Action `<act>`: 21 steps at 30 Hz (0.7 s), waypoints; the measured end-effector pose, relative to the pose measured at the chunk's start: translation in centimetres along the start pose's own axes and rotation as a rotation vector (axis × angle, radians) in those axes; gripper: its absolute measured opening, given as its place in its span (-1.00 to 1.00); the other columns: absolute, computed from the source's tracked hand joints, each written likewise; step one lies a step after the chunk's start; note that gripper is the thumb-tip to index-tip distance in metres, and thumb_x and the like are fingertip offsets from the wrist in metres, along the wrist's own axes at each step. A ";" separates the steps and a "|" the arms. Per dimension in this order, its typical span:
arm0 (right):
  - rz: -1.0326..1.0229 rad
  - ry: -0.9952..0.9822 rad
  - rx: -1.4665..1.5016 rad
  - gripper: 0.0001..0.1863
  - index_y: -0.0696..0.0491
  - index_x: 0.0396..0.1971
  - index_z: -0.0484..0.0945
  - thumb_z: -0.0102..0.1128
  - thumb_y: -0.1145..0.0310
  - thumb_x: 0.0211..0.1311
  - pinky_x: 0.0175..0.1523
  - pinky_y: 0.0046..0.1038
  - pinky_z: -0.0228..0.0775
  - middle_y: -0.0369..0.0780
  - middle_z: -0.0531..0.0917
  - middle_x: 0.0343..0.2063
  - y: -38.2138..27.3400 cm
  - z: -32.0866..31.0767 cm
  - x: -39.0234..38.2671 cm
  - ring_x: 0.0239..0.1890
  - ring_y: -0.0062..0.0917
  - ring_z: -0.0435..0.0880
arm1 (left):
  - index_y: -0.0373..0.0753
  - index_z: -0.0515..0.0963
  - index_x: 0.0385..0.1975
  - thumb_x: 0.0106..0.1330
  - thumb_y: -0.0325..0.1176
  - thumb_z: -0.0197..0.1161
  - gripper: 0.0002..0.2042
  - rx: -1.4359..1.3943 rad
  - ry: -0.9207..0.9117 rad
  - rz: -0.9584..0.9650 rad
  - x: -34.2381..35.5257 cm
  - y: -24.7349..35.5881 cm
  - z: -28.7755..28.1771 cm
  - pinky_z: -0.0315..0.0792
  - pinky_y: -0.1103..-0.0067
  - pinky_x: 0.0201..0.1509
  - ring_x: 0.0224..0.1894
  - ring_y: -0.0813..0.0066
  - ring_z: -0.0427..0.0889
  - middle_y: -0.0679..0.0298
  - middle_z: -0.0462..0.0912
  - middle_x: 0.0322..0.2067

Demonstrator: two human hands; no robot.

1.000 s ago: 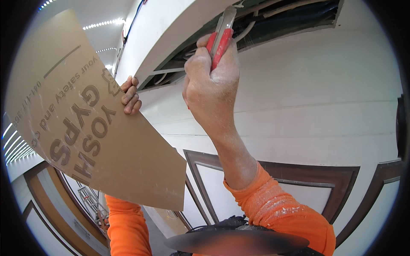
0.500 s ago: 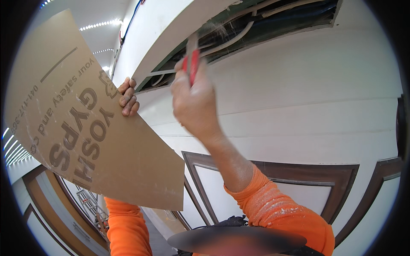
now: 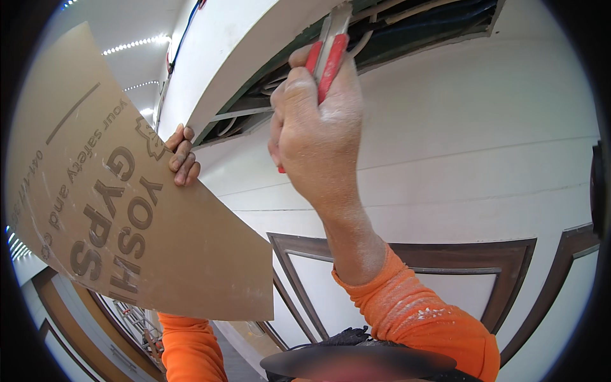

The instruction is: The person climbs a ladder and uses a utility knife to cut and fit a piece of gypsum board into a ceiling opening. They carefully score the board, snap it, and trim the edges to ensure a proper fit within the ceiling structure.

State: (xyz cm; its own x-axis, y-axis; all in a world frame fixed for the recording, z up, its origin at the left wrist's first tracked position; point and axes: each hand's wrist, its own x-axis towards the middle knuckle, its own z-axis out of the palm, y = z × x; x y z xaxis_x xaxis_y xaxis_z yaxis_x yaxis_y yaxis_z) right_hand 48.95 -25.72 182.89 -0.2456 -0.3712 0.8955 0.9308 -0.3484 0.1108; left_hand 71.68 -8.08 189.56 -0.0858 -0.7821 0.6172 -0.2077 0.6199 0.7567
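Note:
My left hand [image 3: 183, 156] grips the right edge of a large brown paper-faced gypsum board [image 3: 197, 248], its fingers curled over the edge and the rest of the hand hidden behind it. The board stands tilted on the left side. My right hand [image 3: 321, 134], dusted white, is raised and closed around a utility knife [image 3: 331, 67] with red sides and a silver middle. The knife's tip points up at the edge of a long cut-out opening [image 3: 248, 105] in the white ceiling panel; whether it touches the edge I cannot tell.
Cables and a pale conduit [image 3: 364, 48] run inside the opening. A blue cable [image 3: 181, 41] hangs along the white bulkhead [image 3: 216, 51]. Dark-framed panels [image 3: 464, 254] line the wall below, and a ladder-like metal frame [image 3: 130, 318] stands far at lower left.
My right hand has moved up and to the right with the utility knife, along the opening. The board and my left hand have shifted slightly left in the picture.

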 end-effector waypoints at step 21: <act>0.091 -0.059 0.036 -0.87 0.20 -0.04 0.32 -0.10 0.50 0.52 -0.41 -0.56 0.40 -0.19 0.55 -0.34 0.9 0.6 -1.6 -0.48 -0.64 0.57 | -0.18 0.27 0.03 0.71 -0.22 -0.46 -0.70 -0.015 -0.032 0.003 -0.7 -0.2 2.1 0.60 0.54 -0.32 -0.54 0.35 0.62 0.36 0.47 -0.60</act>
State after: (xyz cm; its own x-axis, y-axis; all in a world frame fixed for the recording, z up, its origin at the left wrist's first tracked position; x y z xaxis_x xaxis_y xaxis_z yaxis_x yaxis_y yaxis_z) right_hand 50.36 -24.96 181.82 -0.1438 -0.3482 0.9263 0.9580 -0.2835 0.0421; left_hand 69.74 -7.79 188.57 -0.1181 -0.7816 0.6126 -0.1926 0.6232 0.7580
